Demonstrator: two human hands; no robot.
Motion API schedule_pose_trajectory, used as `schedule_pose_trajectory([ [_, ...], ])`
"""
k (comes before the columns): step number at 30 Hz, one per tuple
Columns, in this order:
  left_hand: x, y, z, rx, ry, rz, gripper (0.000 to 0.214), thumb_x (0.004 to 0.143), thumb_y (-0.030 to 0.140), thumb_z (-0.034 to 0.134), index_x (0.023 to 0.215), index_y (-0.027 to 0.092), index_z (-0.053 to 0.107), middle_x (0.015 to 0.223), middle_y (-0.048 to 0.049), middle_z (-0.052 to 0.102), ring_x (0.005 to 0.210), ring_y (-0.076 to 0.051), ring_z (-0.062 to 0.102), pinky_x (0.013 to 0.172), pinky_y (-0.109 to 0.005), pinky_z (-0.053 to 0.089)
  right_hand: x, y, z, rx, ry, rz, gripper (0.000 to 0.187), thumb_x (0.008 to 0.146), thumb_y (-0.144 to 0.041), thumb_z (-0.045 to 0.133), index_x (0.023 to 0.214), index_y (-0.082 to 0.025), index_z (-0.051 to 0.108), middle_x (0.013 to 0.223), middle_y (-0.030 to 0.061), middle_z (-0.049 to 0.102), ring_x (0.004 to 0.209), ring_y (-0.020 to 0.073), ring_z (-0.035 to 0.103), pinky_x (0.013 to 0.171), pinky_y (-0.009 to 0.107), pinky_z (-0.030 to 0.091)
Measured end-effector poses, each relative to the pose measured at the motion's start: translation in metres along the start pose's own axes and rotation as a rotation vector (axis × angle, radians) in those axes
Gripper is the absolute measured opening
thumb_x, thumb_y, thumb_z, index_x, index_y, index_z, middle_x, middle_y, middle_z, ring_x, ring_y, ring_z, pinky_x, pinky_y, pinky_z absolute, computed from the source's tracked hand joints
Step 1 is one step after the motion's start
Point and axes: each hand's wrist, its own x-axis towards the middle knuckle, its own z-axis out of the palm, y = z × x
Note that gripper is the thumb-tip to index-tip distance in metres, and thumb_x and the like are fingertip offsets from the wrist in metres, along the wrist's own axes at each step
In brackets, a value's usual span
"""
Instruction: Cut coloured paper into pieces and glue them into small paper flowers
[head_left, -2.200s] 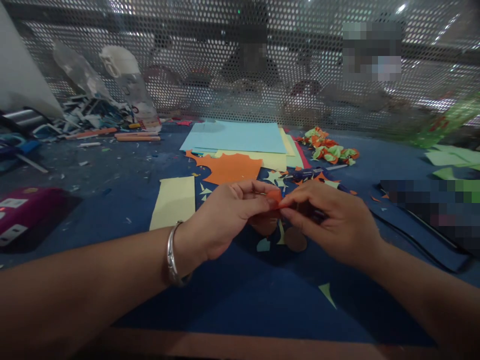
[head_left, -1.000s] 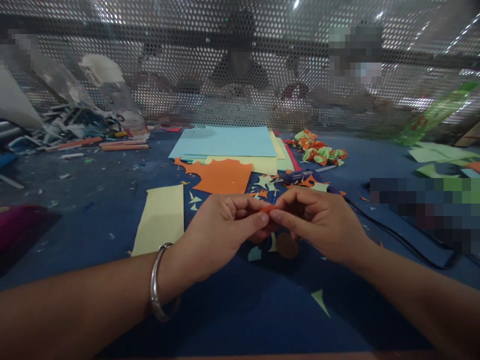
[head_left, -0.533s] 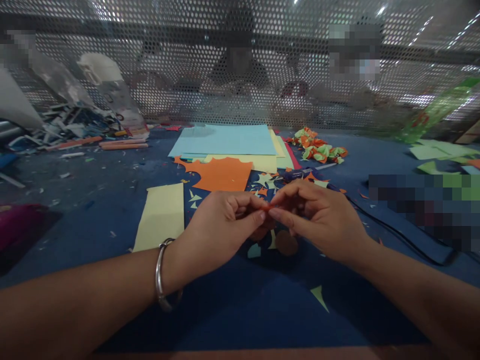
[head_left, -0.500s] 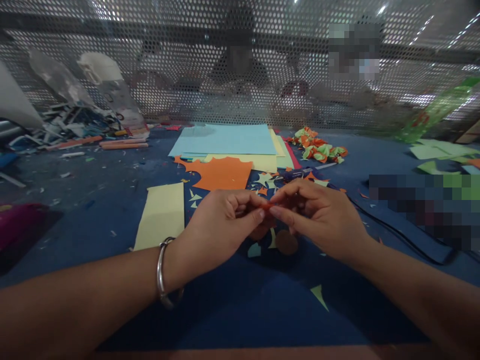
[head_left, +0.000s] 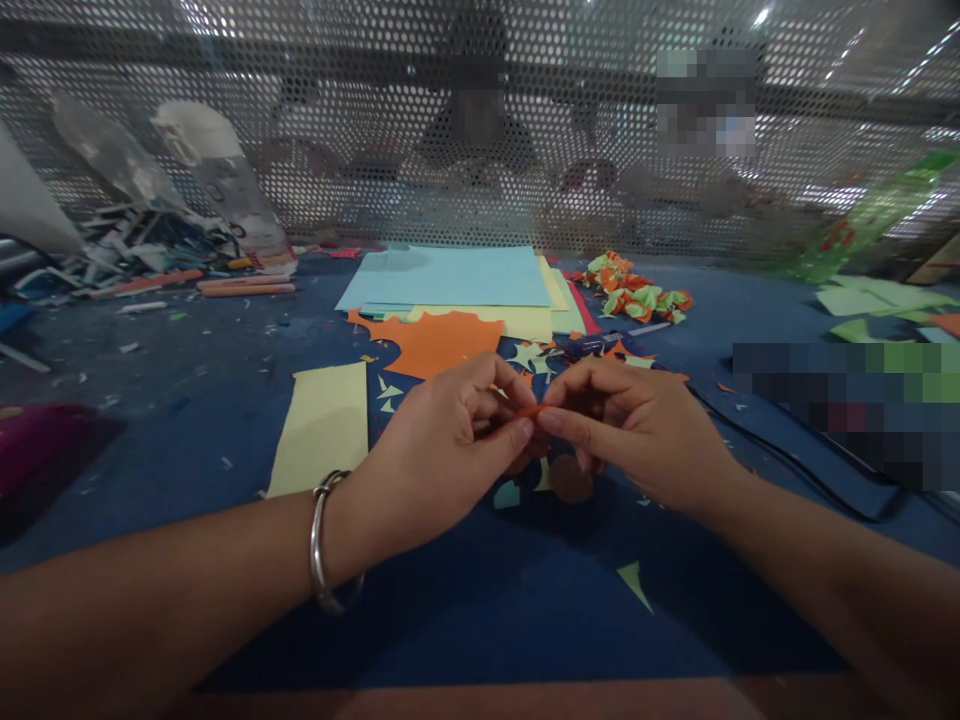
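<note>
My left hand [head_left: 442, 450], with a metal bangle on the wrist, and my right hand [head_left: 637, 425] meet above the blue table top [head_left: 465, 600]. Both pinch a small folded piece of orange paper [head_left: 529, 410] between thumbs and fingertips; most of it is hidden by the fingers. Below the hands lie small cut paper shapes, among them a brown disc [head_left: 568, 480] and a light blue scrap [head_left: 507, 494]. A cut orange sheet [head_left: 435, 342] lies just beyond my hands.
A yellow strip [head_left: 321, 425] lies left of my left hand. Light blue sheets [head_left: 450, 277] lie stacked toward a perforated metal screen [head_left: 480, 130]. Crumpled orange and green paper [head_left: 637, 298] sits back right, scrap clutter [head_left: 150, 250] back left, a magenta box [head_left: 45, 450] far left.
The orange paper was larger and plainly visible between my fingers at first; now only a thin sliver shows. My hands stay together and have shifted slightly toward the far side.
</note>
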Motion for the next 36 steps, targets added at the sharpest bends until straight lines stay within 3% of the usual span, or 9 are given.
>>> schedule_pose_trajectory([
  [8,0.0044,-0.0059,0.0008,-0.052,0.003,0.017,0.032,0.083,0.018,0.069,0.106,0.022,0.048,0.074,0.0029,0.07,0.065,-0.014,0.068,0.059,-0.024,0.049,0.0014,0.0003,-0.0005,0.093,-0.02,0.061,0.014,0.08,-0.023,0.079,0.082,-0.017,0.067,0.065,-0.0057,0.063,0.042,0.0039,0.057,0.041,0.014,0.045],
  [16,0.0044,-0.006,-0.0011,-0.013,0.026,0.071,0.03,0.083,0.019,0.07,0.102,0.022,0.048,0.069,0.0047,0.065,0.061,-0.011,0.064,0.055,-0.021,0.046,0.0043,0.0004,0.0002,0.135,-0.042,0.132,0.022,0.076,-0.031,0.084,0.08,-0.016,0.068,0.057,-0.0067,0.059,0.041,0.0041,0.053,0.039,0.014,0.042],
  [27,0.0045,-0.0011,-0.0029,-0.081,-0.082,0.075,0.022,0.086,0.018,0.068,0.094,0.022,0.047,0.074,0.0041,0.063,0.069,-0.012,0.068,0.061,-0.023,0.053,0.0013,0.0014,-0.0049,0.17,-0.06,0.176,0.034,0.077,-0.045,0.081,0.078,-0.016,0.064,0.052,-0.005,0.056,0.04,0.0059,0.048,0.039,0.017,0.037],
  [36,0.0095,0.001,-0.0034,-0.178,-0.149,-0.024,0.013,0.095,0.024,0.059,0.105,0.021,0.052,0.078,-0.001,0.073,0.076,-0.016,0.074,0.067,-0.025,0.058,0.0036,0.0031,-0.0084,0.223,-0.055,0.175,0.031,0.08,-0.043,0.079,0.077,-0.016,0.064,0.054,-0.0051,0.057,0.039,0.0047,0.047,0.036,0.016,0.033],
])
